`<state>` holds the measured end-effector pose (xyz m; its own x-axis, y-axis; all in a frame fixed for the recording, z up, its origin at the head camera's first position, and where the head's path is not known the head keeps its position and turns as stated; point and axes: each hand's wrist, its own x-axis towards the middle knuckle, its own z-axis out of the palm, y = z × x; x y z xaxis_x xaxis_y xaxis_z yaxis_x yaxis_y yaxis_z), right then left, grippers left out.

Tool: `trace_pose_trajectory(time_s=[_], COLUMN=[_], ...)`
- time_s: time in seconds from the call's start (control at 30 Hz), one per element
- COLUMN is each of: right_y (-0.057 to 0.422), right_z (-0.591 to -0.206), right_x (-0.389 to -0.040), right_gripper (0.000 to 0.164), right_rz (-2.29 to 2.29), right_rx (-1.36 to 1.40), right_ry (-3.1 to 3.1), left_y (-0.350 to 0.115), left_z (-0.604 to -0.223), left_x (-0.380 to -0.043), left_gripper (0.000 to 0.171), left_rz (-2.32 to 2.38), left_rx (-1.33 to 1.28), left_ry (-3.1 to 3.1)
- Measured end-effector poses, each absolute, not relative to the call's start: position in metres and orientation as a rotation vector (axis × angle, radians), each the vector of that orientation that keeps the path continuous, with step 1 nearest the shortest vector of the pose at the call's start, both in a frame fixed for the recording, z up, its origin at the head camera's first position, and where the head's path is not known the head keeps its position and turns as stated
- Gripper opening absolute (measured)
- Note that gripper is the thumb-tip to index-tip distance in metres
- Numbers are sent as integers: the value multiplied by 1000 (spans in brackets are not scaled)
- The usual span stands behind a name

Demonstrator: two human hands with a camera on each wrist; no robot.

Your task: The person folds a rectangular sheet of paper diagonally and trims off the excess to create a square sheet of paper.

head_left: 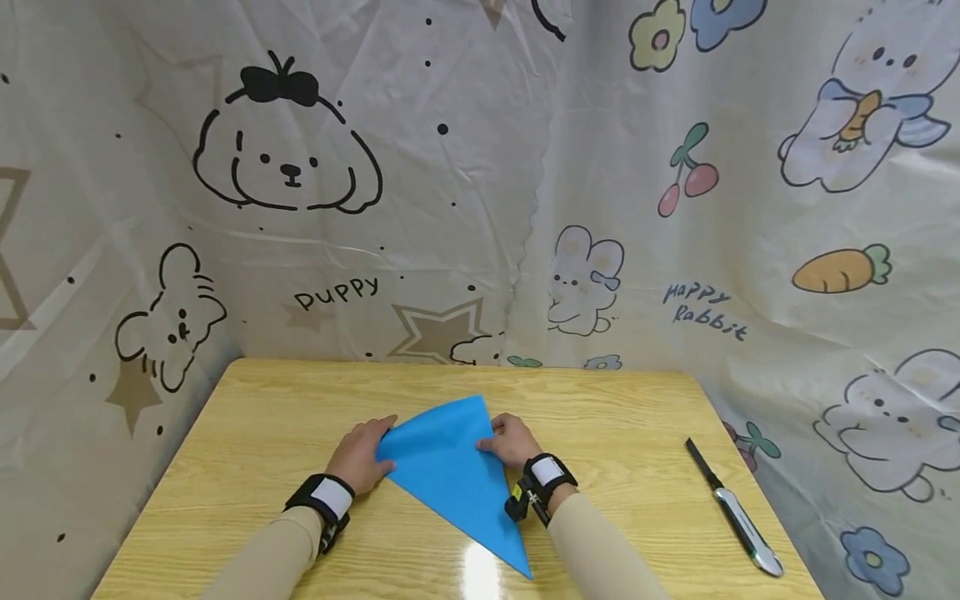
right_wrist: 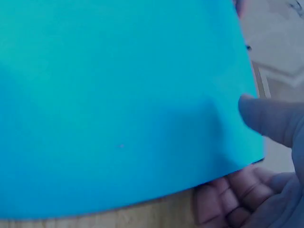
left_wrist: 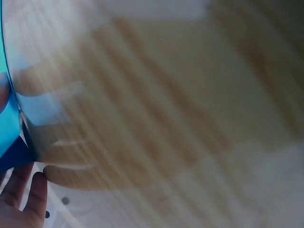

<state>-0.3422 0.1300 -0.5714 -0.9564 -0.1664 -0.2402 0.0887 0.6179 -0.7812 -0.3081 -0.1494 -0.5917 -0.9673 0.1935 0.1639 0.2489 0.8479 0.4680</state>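
A bright blue sheet of paper [head_left: 450, 458], folded into a pointed kite-like shape, is held over the wooden table with one long tip toward the person. At its left corner my left hand [head_left: 360, 456] pinches it, thumb near the lower edge and fingers at the upper one. My right hand [head_left: 513, 442] grips the right edge, with the thumb on top and the curled fingers underneath. The right wrist view shows the blue paper [right_wrist: 123, 104] filling most of the frame, and the right thumb [right_wrist: 268, 118] over its edge. In the left wrist view, only a strip of paper [left_wrist: 7, 118] appears.
A utility knife [head_left: 735, 508] with a dark blade lies near the right edge of the wooden table [head_left: 615, 417]. Behind the table hangs a pale cloth [head_left: 450, 167] printed with cartoon animals. Both wrists wear black straps with small cameras.
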Motion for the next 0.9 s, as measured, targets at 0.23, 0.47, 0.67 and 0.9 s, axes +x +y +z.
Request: trace_pose_trajectory(time_s=[0.23,0.47,0.67,0.9], right_y=[141,145,148,150], right_z=[-573,-560,-553,-546], right_x=[-344,-347,-349,-345], right_gripper=[23,14,22,33], right_rz=[-1345,-1606,-1771,-1807], right_rx=[-183,-209,-199,-307], right_ry=[2465,2264,2111,1982], left_y=[-147,-154,-166,-169], left_z=[-590,-585,-577,-569], left_x=[-307,-310,-316,-315], left_gripper=[85,82,25,23], left_rz=[-731,-1217,-1955,-2294], left_rx=[-218,-75,49,56], left_ry=[-2884,-2800,-2614,-2404])
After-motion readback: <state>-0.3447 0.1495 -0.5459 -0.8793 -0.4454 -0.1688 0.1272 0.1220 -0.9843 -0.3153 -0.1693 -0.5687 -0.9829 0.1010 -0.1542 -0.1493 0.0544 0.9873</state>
